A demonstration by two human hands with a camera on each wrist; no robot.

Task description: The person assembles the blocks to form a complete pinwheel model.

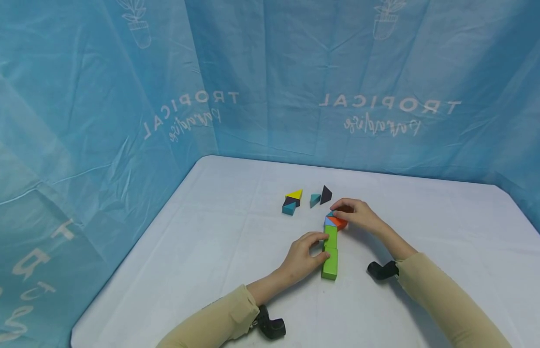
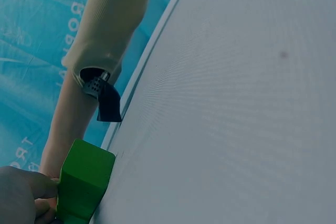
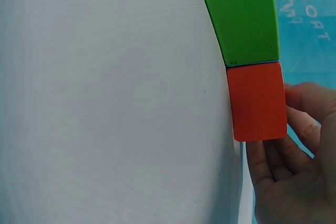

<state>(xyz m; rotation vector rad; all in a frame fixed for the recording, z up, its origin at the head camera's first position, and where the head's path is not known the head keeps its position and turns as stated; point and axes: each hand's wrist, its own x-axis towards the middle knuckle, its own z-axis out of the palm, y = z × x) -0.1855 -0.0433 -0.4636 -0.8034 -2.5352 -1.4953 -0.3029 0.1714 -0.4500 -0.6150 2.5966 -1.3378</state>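
Note:
Two green rectangular blocks (image 1: 330,263) lie end to end in a line. My left hand (image 1: 299,261) is at their left side, its thumb touching the nearer block and its forefinger the farther one. The left wrist view shows the thumb against the end green block (image 2: 86,174). At the far end of the line sit an orange-red triangular block (image 1: 340,223) and a light blue triangular block (image 1: 329,222). My right hand (image 1: 358,212) reaches over them, thumb and fingertips pinching a small teal triangular block (image 1: 330,213), partly hidden. In the right wrist view, the orange-red block (image 3: 257,102) abuts the green.
Beyond the line lie a yellow triangular block (image 1: 295,194), a black block (image 1: 291,201), and a teal block (image 1: 289,209) grouped together. Nearer the line are another teal triangle (image 1: 314,199) and a black triangle (image 1: 326,195). Blue curtains (image 1: 270,72) border the white table (image 1: 235,208).

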